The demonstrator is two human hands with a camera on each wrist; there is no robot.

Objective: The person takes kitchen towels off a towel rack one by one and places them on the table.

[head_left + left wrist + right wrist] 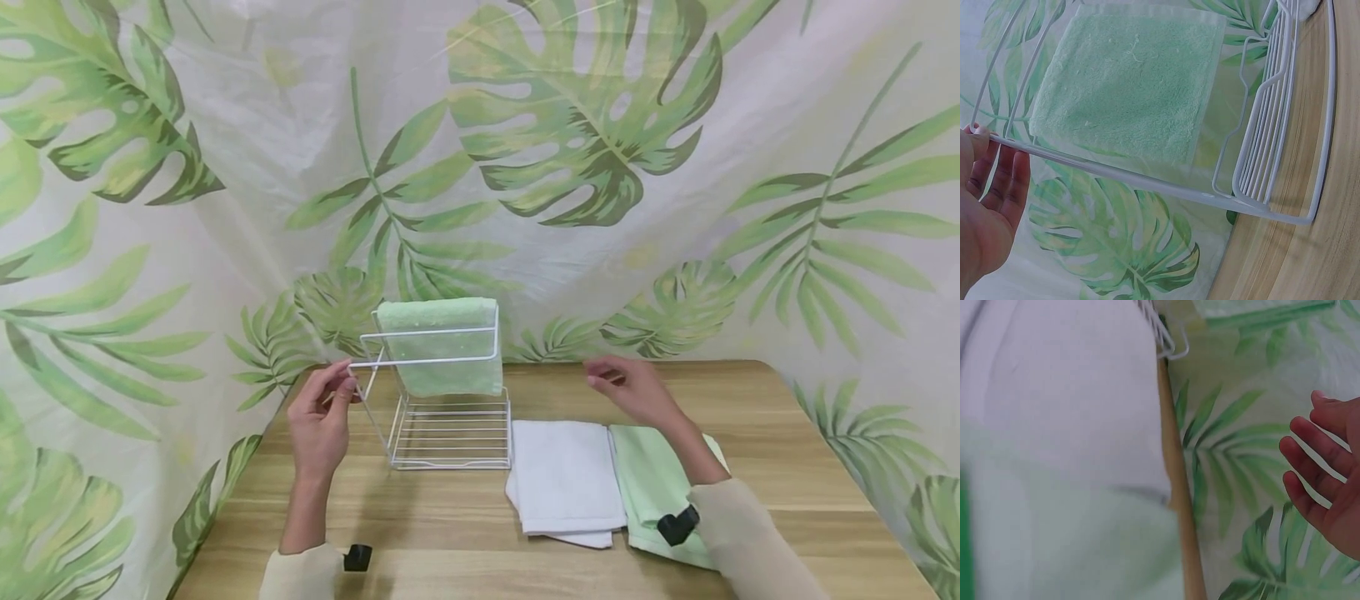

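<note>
The left grip pinches the rack at the desk's ten o'clock, the right grip hangs empty, and, hanging the green towel on top seemingly finished, fetching the white towel from the rack's four o'clock likely follows.

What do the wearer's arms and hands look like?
Left hand and right hand are bare, no gloves. Left sleeve and right sleeve are cream, ending on the forearms; a small black device sits near each cuff. No cables visible.
</note>
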